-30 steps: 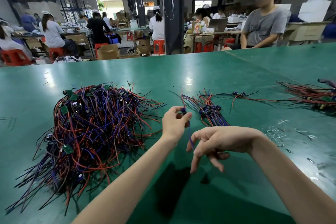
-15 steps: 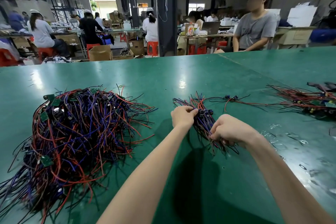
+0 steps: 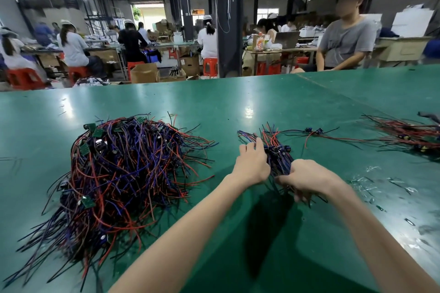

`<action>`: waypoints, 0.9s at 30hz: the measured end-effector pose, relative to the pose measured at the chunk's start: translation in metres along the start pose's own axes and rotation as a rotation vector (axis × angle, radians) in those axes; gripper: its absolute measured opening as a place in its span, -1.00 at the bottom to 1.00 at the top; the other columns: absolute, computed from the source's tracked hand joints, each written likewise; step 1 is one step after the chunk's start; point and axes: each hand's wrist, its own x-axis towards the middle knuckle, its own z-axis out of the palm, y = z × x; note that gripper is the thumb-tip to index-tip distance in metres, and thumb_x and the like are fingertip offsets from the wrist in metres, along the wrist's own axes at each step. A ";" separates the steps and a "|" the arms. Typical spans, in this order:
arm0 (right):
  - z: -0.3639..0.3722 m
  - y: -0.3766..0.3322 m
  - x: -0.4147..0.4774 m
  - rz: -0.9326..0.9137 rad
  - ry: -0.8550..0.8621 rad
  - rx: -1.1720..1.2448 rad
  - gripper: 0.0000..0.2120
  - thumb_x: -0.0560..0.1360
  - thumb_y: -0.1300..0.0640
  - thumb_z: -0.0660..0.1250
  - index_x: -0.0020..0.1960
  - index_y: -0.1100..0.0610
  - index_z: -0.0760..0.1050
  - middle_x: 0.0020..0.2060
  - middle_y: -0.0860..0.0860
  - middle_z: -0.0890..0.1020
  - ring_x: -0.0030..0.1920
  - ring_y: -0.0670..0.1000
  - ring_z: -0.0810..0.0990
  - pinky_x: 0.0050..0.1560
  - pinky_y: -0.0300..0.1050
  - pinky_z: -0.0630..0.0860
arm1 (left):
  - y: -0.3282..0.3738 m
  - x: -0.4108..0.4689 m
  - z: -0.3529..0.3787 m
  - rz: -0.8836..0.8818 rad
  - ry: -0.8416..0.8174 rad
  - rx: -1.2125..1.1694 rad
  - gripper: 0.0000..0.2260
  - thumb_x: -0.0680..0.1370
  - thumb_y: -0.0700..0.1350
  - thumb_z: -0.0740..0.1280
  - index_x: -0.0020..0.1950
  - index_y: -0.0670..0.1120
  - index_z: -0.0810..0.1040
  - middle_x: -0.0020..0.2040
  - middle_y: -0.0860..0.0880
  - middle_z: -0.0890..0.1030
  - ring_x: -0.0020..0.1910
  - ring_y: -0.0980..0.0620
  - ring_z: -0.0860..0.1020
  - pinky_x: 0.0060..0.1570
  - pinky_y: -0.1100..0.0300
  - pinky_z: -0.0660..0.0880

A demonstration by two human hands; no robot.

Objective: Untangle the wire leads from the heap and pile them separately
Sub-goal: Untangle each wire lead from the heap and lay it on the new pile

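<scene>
A big tangled heap of red, blue and black wire leads [image 3: 123, 173] with small green boards lies on the left of the green table [image 3: 238, 102]. To its right lies a small sorted pile of leads [image 3: 273, 147]. My left hand [image 3: 252, 162] rests on the pile's left side, fingers spread over the wires. My right hand [image 3: 307, 178] lies on the near ends of the same pile, fingers bent down onto the wires; whether they grip any is hidden.
Two loose leads [image 3: 314, 132] trail right toward another bundle of red wires [image 3: 409, 135] at the table's right edge. Clear plastic scraps [image 3: 371, 183] litter the right side. A seated person [image 3: 342, 38] is at the far side; workers sit at benches beyond.
A second ago both hands held one blue lead above the table. They have since moved down onto the small pile, and the left hand's fingers have spread out.
</scene>
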 end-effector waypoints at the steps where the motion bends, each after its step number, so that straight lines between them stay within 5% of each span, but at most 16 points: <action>1: 0.000 0.002 0.002 0.022 0.046 -0.028 -0.58 0.54 -0.16 0.22 -0.31 0.14 0.43 -0.49 0.02 0.61 -0.31 0.03 0.63 -0.11 -0.11 0.59 | 0.001 -0.011 -0.013 0.034 0.043 -0.031 -0.55 0.56 -0.25 0.09 0.46 -0.25 0.21 0.42 -0.24 0.26 0.37 -0.21 0.22 0.35 -0.07 0.23; 4: 0.000 0.004 0.004 0.107 0.214 -0.108 -0.43 0.51 -0.37 0.06 -0.32 0.12 0.34 -0.31 0.03 0.57 -0.11 0.08 0.57 -0.13 -0.11 0.45 | -0.006 -0.049 -0.061 0.169 0.388 -0.134 -0.58 0.40 -0.37 0.15 0.20 -0.14 0.52 0.17 -0.14 0.48 0.22 -0.09 0.37 0.19 0.10 0.34; 8: 0.001 -0.001 0.004 0.116 0.433 -0.087 -0.45 0.54 -0.33 0.03 -0.38 0.09 0.24 -0.08 0.15 0.58 -0.07 0.17 0.55 -0.18 -0.10 0.35 | -0.052 -0.072 -0.130 0.064 0.911 -0.033 -0.55 0.31 -0.47 0.18 0.11 -0.14 0.54 0.07 -0.14 0.52 0.12 -0.08 0.40 0.06 0.17 0.32; 10: 0.004 -0.006 0.005 0.089 0.500 -0.049 -0.46 0.56 -0.28 0.04 -0.37 0.11 0.27 -0.07 0.18 0.60 -0.05 0.19 0.58 -0.18 -0.09 0.34 | -0.085 -0.064 -0.153 -0.158 0.841 0.036 -0.50 0.37 -0.44 0.22 0.27 -0.11 0.44 0.15 -0.18 0.50 0.17 -0.13 0.38 0.13 0.10 0.33; 13: 0.015 -0.018 0.005 0.024 0.550 -0.030 -0.50 0.58 -0.22 0.05 -0.26 0.15 0.43 -0.08 0.19 0.61 -0.06 0.20 0.58 -0.19 -0.06 0.33 | -0.128 -0.051 -0.161 -0.401 0.325 0.333 -0.49 0.47 -0.28 0.25 0.40 0.02 0.36 0.27 -0.20 0.45 0.29 -0.20 0.32 0.26 -0.09 0.29; 15: 0.027 -0.026 0.005 -0.045 0.546 -0.015 -0.53 0.59 -0.18 0.08 -0.34 0.13 0.34 -0.12 0.18 0.60 -0.09 0.20 0.56 -0.20 -0.06 0.31 | -0.145 -0.044 -0.155 -0.424 0.099 0.416 -0.63 0.54 -0.11 0.29 0.35 0.08 0.45 0.28 -0.11 0.48 0.29 -0.17 0.37 0.28 -0.09 0.27; 19: 0.041 -0.034 0.003 -0.149 0.548 0.040 -0.52 0.58 -0.16 0.13 -0.41 0.09 0.19 -0.35 0.07 0.46 -0.25 0.20 0.46 -0.24 -0.07 0.28 | -0.159 -0.036 -0.140 -0.371 0.188 0.427 -0.69 0.55 0.08 0.31 0.27 0.04 0.52 0.23 -0.11 0.52 0.24 -0.17 0.44 0.25 -0.12 0.29; 23: 0.047 -0.037 0.002 -0.208 0.538 0.096 -0.52 0.58 -0.13 0.16 -0.42 0.10 0.21 -0.46 0.00 0.37 -0.33 0.16 0.40 -0.28 -0.08 0.26 | -0.161 -0.029 -0.128 -0.348 0.216 0.482 -0.52 0.57 0.01 0.27 0.47 0.08 0.25 0.32 -0.18 0.40 0.34 -0.21 0.31 0.28 -0.19 0.24; 27: 0.049 -0.038 0.000 -0.226 0.530 0.114 -0.51 0.57 -0.12 0.16 -0.42 0.12 0.20 -0.47 0.01 0.37 -0.33 0.17 0.39 -0.29 -0.08 0.24 | -0.158 -0.021 -0.125 -0.283 0.249 0.515 -0.79 0.61 -0.08 0.21 0.19 0.08 0.56 0.10 -0.05 0.59 0.18 -0.11 0.44 0.19 -0.07 0.22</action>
